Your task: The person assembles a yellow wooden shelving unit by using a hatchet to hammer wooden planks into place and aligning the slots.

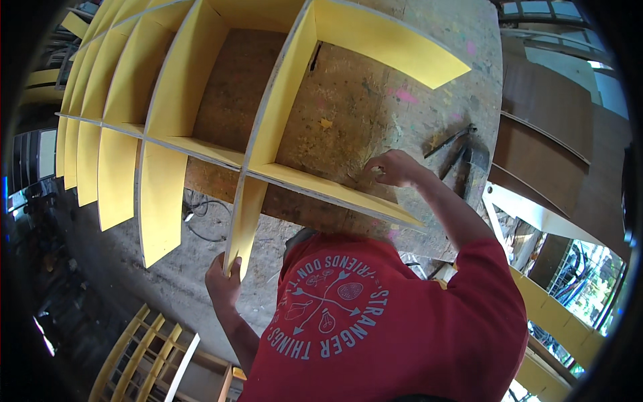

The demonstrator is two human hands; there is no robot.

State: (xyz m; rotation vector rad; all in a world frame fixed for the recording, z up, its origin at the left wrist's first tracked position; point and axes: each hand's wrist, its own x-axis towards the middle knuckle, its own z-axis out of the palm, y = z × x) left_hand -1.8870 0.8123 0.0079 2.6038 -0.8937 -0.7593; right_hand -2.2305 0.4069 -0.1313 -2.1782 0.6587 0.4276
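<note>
A large lattice of yellow panels (281, 100), slotted together on edge, stands on a worn wooden worktable (408, 127) and reaches past its near edge. My left hand (224, 281) is closed around the near end of one yellow crosspiece (244, 224), thumb on its face. My right hand (395, 167) is over the tabletop, just beyond the yellow lengthwise strip (335, 191) nearest me. Its fingers are curled in; whatever they hold, if anything, is too small to make out.
Dark long-handled hand tools (455, 151) lie on the table right of my right hand. Brown boards (549, 141) stand beyond the table's right edge. A smaller yellow slatted frame (140, 355) is at the lower left. A dark cable (201, 218) lies below the lattice.
</note>
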